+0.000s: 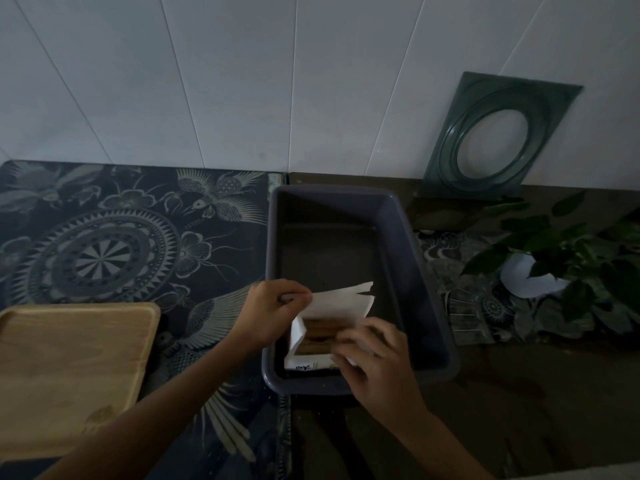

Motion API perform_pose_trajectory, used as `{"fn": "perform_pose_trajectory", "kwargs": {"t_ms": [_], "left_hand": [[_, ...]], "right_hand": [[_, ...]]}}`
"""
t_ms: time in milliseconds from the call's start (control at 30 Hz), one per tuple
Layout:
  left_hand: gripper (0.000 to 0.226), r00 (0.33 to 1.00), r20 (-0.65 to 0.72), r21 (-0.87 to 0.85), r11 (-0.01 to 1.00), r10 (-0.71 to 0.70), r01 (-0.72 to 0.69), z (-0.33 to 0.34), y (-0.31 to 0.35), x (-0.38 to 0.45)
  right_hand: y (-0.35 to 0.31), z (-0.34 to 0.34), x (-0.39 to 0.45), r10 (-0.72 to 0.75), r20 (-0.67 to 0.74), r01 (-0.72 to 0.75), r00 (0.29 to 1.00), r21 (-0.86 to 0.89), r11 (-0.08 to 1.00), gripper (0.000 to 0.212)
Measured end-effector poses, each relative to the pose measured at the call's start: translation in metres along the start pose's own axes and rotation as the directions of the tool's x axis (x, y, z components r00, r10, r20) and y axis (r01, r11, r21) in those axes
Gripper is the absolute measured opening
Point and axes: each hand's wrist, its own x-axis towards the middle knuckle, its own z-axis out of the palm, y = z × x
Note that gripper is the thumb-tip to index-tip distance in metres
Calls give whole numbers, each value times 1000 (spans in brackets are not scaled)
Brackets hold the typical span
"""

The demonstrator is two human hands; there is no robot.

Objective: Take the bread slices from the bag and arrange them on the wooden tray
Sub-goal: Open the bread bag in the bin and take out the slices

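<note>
the fingers (294,296) of the left hand (273,308) are pinched shut on the upper left edge of the white bag (341,301), pulling its flap up and away. the fingers (349,344) of the right hand (375,358) are curled over the bag's right edge, closed on the paper there, though how firmly they grip is blurred. between the two hands the bag's mouth gapes open, and the brown bread slices (320,336) show inside it, stacked and still in the bag.

the bag lies in the near end of a dark grey plastic tub (408,237), whose far part is bare. the tub's walls rise around the bag on all sides, and the left forearm crosses over the tub's near left rim.

the wooden tray (69,358) sits well apart to the left, at the near left of the surface, with nothing on it. between tray and tub lies a stretch of dark patterned mat (138,237) with a round mandala and bird designs, covering the left half of the surface (519,393); the right half is dark brown and glossy.

to the right of the tub, a leafy green plant (568,244) in a white pot (526,278) stands near the edge of view. behind it, a green rectangular frame with a round hole (450,157) leans tilted against the white tiled wall (242,81).
</note>
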Motion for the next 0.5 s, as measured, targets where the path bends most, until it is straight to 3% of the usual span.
{"fn": "perform_pose_trajectory", "kwargs": {"t_ms": [500], "left_hand": [[14, 996, -79, 56, 997, 48, -44, 3, -2, 13]], "right_hand": [[-1, -23, -7, -97, 283, 83, 954, 62, 995, 13]]}}
